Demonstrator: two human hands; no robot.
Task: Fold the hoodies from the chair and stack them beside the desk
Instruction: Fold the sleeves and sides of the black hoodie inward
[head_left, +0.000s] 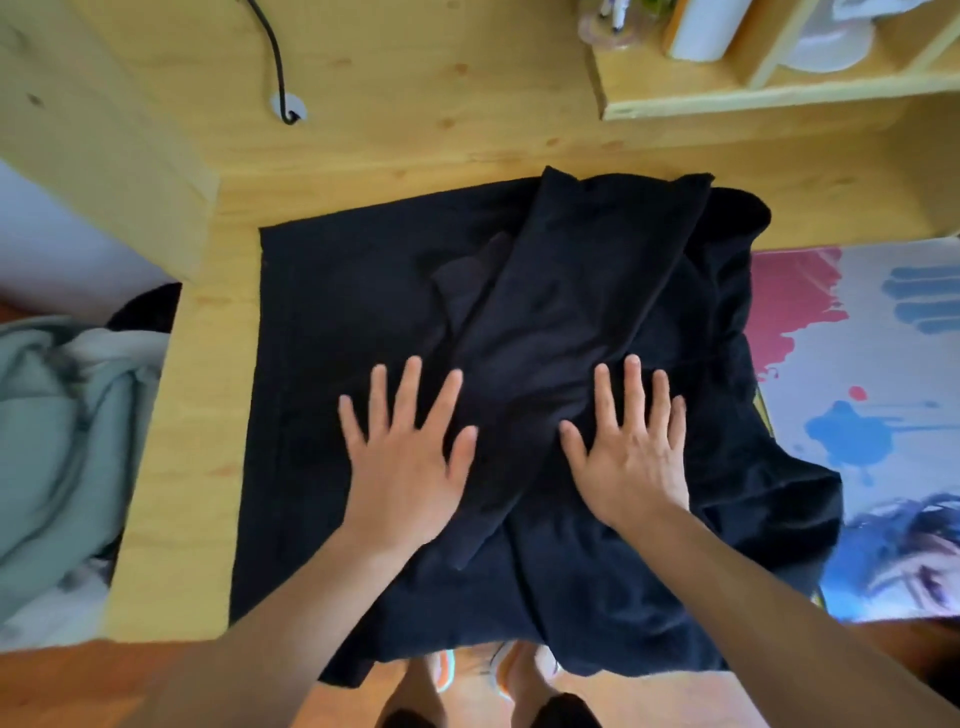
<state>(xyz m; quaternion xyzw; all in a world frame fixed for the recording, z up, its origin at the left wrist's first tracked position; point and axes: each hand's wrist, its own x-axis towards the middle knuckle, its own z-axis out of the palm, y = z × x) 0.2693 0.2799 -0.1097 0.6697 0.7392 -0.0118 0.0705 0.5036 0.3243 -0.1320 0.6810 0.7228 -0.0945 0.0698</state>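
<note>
A black hoodie (332, 322) lies spread over the wooden desk (176, 415), its near edge hanging past the desk's front. One sleeve (582, 291) is folded diagonally across the middle of the body. My left hand (405, 457) lies flat on the fabric just left of that sleeve, fingers spread and straight. My right hand (631, 452) presses flat on the fabric to the right of the sleeve, fingers straight too. A pale green hoodie (57, 431) sits bunched at the left, below the desk's edge.
A colourful printed mat (857, 395) covers the desk's right part, partly under the black hoodie. A shelf unit (753, 93) with a cup and white items stands at the back right. A black cable (275, 62) enters a desk hole. My feet show below the desk.
</note>
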